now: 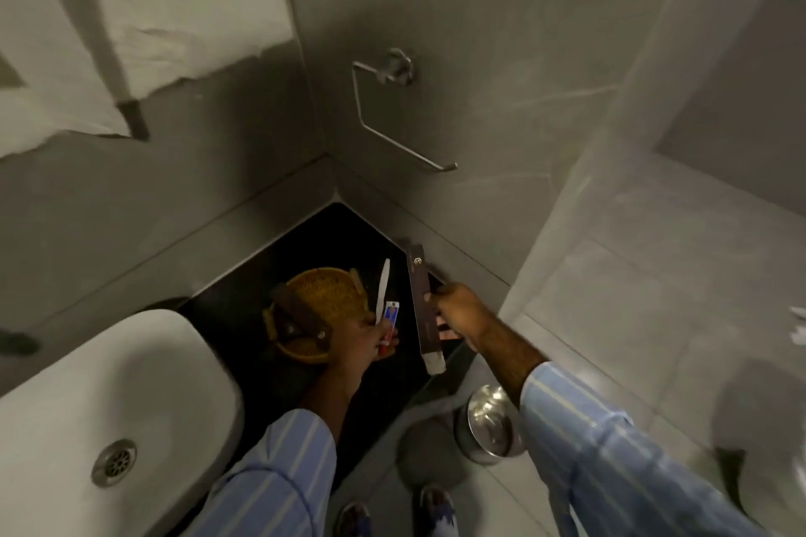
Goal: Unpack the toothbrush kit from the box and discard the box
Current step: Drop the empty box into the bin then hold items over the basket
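The left hand (368, 334) is closed around two things at once: one slim white toothbrush (383, 286), smooth plastic, pointing up, and one small toothpaste tube (389, 325), white with blue and red print and a red end. The right hand (458, 312) grips one long, narrow box (421, 310) by its side; it is dark brown card with a small pale logo near the top, and its lower end shows pale and open. The box stands nearly upright, just beside the toothbrush but not touching it. Both are held over a black, polished stone desk (244, 318) wedged into a corner of grey tiled walls. One round woven basket (316, 312), golden wicker with a dark strap, sits on the desk beneath the left hand. One smooth white ceramic sink (113, 397) lies to the left, and one shiny round steel bin (490, 423) stands on the floor below. Both sleeves are light blue with stripes.
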